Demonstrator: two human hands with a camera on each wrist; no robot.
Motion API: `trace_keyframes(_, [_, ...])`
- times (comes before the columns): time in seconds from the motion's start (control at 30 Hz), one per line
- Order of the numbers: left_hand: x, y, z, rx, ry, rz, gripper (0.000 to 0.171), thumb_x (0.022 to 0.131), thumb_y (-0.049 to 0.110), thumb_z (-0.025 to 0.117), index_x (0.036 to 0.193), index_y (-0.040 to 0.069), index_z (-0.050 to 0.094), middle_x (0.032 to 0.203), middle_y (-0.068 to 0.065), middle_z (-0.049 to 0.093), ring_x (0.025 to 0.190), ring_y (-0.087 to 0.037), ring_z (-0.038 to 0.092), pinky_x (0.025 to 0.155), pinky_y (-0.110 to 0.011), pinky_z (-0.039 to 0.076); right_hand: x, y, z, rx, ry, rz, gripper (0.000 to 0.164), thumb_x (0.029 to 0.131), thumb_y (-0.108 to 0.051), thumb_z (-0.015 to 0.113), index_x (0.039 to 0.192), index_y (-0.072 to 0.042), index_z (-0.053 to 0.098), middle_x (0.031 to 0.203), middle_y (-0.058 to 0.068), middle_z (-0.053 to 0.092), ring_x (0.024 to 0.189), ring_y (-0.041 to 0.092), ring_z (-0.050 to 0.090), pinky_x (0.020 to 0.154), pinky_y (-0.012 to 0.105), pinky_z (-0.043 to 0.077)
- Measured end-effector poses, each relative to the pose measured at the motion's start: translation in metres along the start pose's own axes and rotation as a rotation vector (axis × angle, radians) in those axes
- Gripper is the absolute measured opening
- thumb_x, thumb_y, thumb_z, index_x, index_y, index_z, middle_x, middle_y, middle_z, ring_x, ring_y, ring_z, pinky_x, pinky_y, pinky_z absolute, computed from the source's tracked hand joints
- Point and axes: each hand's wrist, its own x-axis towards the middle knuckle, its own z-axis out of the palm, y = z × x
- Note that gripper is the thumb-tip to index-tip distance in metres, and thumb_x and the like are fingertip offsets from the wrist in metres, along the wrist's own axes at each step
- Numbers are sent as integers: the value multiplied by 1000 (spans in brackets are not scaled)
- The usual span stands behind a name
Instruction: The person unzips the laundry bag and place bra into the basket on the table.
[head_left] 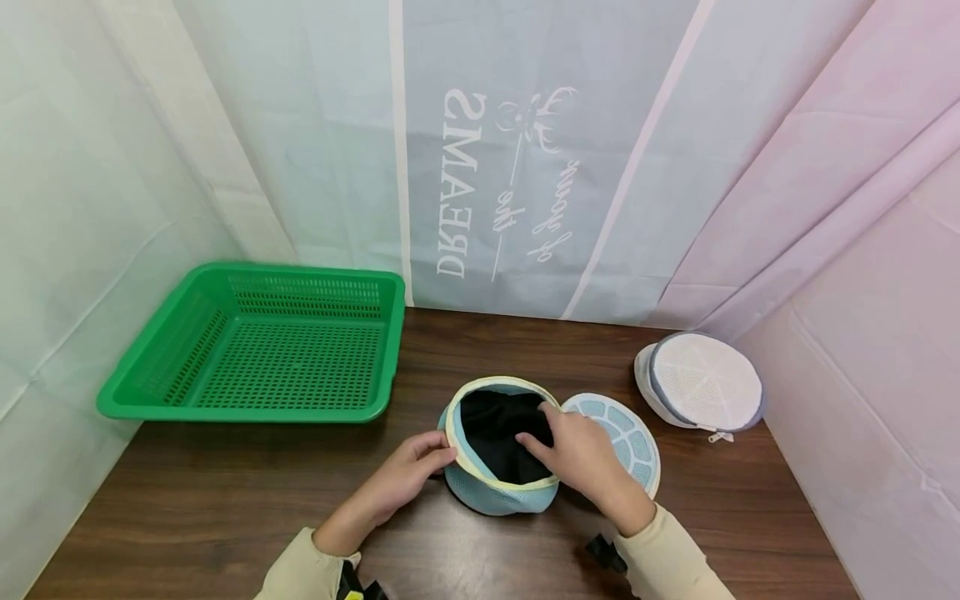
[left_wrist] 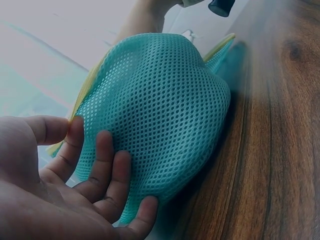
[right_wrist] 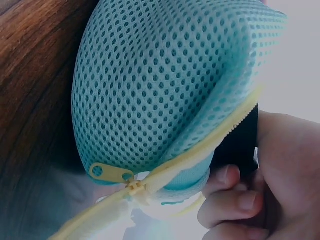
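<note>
Here, on the table (head_left: 262, 492), a blue bag (head_left: 495, 497) stands opening upward, wider than tall, its lid (head_left: 628, 433) lying rightward. Black cloth (head_left: 495, 433) lies inside. The left hand (head_left: 412, 471) pinches the rim (head_left: 462, 448); the right hand (head_left: 583, 452) reaches in, whether gripping I cannot tell.

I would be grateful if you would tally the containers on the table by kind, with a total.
Basket: 1, the green basket
Mesh bags: 2, the blue bag and the white bag
Total: 3
</note>
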Motion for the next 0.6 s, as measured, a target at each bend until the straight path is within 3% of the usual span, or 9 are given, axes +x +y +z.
trace_keyframes(0.17, [0,0,-1,7,15,2,21,105,17,55,102,-2,64,97,-3,59,97,-18,54,92,-42,48,0,4,-2,-12,-6,53,57,90,-50,74,118,-1,66,71,7,64,54,19,57,49,36,46])
trace_keyframes(0.3, [0,0,-2,12,23,4,21,104,17,56,102,-2,63,98,-3,59,98,-18,54,94,-44,48,0,6,-3,39,-45,120,62,91,-55,70,122,-2,62,72,5,64,55,18,57,48,36,45])
trace_keyframes(0.47, [-1,0,-2,15,22,9,22,105,18,56,101,-2,63,97,-2,58,97,-19,54,94,-44,47,-2,6,-7,100,-82,173,57,91,-59,68,113,-6,59,59,-3,48,48,12,45,44,32,36])
trace_keyframes(0.6, [-2,2,-2,24,25,11,22,105,18,56,100,-2,63,95,-3,58,95,-19,53,92,-43,47,-8,9,-10,75,-94,177,55,90,-62,67,100,-9,56,59,-3,46,48,12,44,45,32,36])
